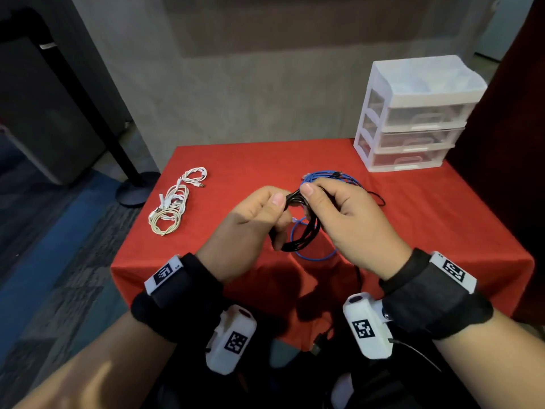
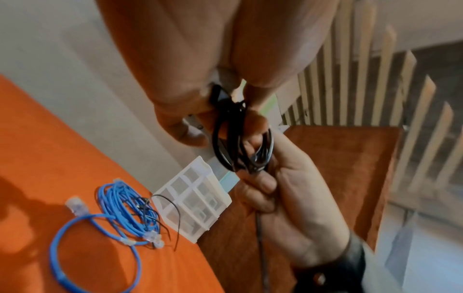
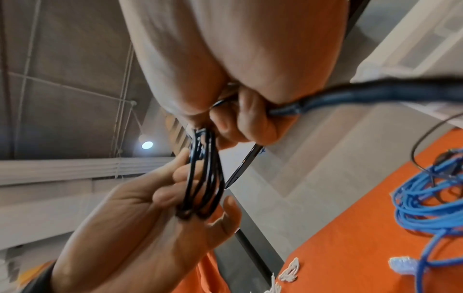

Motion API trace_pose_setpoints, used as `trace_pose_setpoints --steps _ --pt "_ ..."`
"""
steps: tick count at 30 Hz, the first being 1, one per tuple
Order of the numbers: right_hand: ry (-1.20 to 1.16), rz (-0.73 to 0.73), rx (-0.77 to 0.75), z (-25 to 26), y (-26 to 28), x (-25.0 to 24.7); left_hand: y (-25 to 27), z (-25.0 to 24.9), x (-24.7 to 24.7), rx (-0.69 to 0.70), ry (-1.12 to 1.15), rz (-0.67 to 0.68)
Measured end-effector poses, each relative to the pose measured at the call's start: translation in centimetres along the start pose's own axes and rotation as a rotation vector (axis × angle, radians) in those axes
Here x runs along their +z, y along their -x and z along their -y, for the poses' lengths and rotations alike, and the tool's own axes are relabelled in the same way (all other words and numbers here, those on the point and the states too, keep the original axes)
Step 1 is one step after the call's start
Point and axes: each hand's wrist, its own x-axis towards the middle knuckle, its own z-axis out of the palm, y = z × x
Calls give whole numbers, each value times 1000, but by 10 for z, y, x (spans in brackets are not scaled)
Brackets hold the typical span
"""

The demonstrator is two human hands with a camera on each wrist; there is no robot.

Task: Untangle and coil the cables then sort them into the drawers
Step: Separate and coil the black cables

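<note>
Above the middle of the red table (image 1: 442, 208), both hands hold a coil of black cable (image 1: 303, 231). My left hand (image 1: 272, 208) pinches the coil's top with the thumb, and its fingers pass through the loops (image 3: 203, 178). Beside it my right hand (image 1: 315, 199) grips the same bundle (image 2: 225, 142). A black tail (image 3: 375, 93) runs out of the right fist. A tangled blue network cable (image 1: 327, 176) lies on the table behind the hands, with thin black wire mixed in. One blue loop (image 1: 312, 255) shows under the coil.
A white three-drawer unit (image 1: 413, 119) with all drawers closed stands at the table's back right corner. Coiled white and cream cables (image 1: 174, 202) lie at the left edge. A black stand base (image 1: 135, 187) sits on the floor to the left.
</note>
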Motion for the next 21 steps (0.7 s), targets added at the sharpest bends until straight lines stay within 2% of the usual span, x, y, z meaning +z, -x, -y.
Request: trace_pose_setpoints --steps 3,6,12,17,19,21 --pt "-84 -104 59 -1 -1 2 2 6 -3 -46 85 -6" --pt "-73 -76 63 -4 1 5 4 6 -1 -44 37 -30" --pt "-79 144 143 -24 10 -8 -5 9 -29 -77 54 -253" --pt "-1 303 218 -54 32 -21 -6 9 -61 -124 -27 -362" --pt "11 279 209 -60 37 -21 -8 11 -64 -145 -34 -414" --pt "-55 158 171 -60 35 -18 -8 14 -60 -175 -27 -421"
